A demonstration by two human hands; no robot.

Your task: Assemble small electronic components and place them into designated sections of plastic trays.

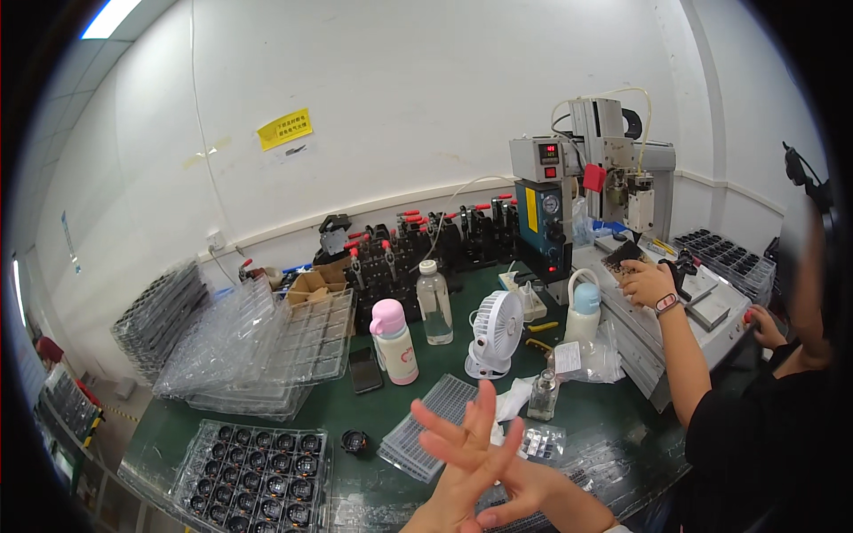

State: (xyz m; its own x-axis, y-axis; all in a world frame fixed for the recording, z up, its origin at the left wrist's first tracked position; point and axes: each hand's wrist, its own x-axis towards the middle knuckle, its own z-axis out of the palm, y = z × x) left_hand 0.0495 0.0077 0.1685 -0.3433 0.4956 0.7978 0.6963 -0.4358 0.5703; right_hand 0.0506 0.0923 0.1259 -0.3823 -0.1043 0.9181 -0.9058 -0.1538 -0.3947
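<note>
- Gridded grey sheets (433, 425), nearest to you, lie flat on the green desk (345, 407) at 10 o'clock from your hands; you overlap their edge in view, though contact can't be told.
- Your left grip (462, 457) is wide, fingers spread and holding nothing.
- Your right grip (533, 487) crosses behind it; you can't tell its spread, as its fingers are partly hidden.
- At 2 o'clock sits a clear packet (544, 441) of small dark pieces; at 1, a small glass bottle (543, 397).
- At 9, a tray (327, 480) carries round black parts.
- At 12 stands a white fan (498, 329).
- Farther off at 1, a co-worker's hand (646, 284) is at a dark plate (625, 256).
</note>
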